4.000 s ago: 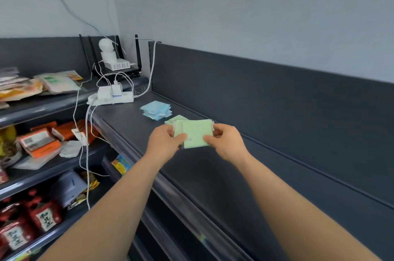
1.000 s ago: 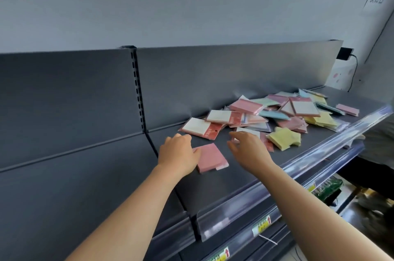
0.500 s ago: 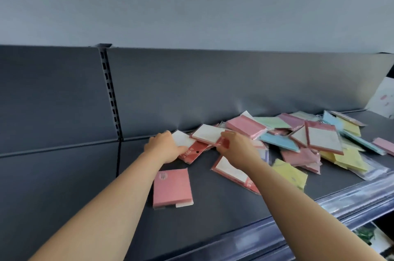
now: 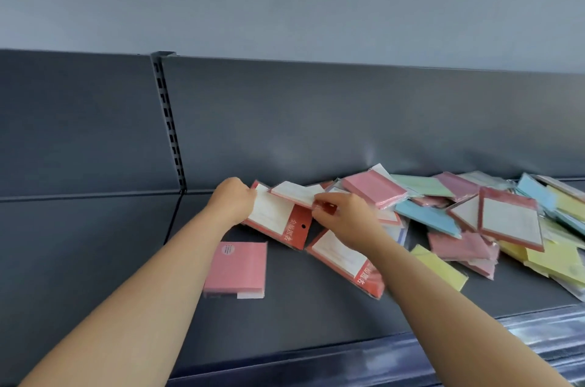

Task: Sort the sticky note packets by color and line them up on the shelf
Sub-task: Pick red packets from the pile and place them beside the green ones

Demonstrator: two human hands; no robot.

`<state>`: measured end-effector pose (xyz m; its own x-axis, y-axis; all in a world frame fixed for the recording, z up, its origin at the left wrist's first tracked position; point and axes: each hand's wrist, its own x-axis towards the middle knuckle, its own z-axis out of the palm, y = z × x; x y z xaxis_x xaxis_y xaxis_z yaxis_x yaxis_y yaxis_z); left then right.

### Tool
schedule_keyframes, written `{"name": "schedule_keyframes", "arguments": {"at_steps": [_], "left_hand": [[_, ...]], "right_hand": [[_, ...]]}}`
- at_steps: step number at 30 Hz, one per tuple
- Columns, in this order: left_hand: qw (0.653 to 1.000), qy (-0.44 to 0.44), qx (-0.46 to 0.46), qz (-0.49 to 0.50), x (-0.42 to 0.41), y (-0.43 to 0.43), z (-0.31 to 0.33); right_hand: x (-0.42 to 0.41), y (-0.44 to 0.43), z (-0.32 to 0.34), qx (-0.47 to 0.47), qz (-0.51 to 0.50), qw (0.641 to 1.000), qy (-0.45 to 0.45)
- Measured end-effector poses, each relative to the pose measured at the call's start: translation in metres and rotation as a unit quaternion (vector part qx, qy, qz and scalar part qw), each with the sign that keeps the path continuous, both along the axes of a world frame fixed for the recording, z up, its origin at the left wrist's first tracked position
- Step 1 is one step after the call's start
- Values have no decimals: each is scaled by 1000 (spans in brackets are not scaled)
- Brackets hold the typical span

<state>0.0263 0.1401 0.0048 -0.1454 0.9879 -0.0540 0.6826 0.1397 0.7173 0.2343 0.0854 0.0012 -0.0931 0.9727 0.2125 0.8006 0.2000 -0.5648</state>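
Head view, left hand [image 4: 235, 200] grips red-header packet [image 4: 274, 217]; header pointing lower right

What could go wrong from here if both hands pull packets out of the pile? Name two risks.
1. The left hand holds a red packet and the right hand pinches the top packet lying on it; both overlap others, so pulling may scatter the pile.
2. Yellow packets at the right lie close to the shelf edge and could slide off.

Soft, even daylight; faint glare on the dark grey metal back panel [image 4: 348, 146]; edges bowed; hands slightly motion-blurred.
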Motion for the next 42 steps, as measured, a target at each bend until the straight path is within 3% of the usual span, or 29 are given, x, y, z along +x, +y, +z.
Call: {"name": "schedule_keyframes", "arguments": {"at_steps": [5,9,18,22,24,29,35,42], "left_hand": [[987,-160,-1,20,5,-11,4],[986,-167,6,20,-1,-21,0],[971,-231,-14,54,-15,-53,-11],[953,-298,-12,50,-20,-73,-12],[945,-322,0,53,-22,-83,-9],[927,-372,10,40,-35,-105,0],[922,-380,36,61,-85,-136,13],[928,-332,79,149,-202,-182,16]], "right_hand": [[1,-5,4,-63,56,996,-11],[12,-9,4,-69,78,995,-9],[25,-22,-2,-9,24,1000,8],[-3,-28,-5,-28,53,994,88],[-19,-32,-4,-63,62,981,172],[-58,-34,2,-129,29,950,282],[-113,-39,13,-126,65,957,252],[-224,-64,26,-107,116,958,240]]}}
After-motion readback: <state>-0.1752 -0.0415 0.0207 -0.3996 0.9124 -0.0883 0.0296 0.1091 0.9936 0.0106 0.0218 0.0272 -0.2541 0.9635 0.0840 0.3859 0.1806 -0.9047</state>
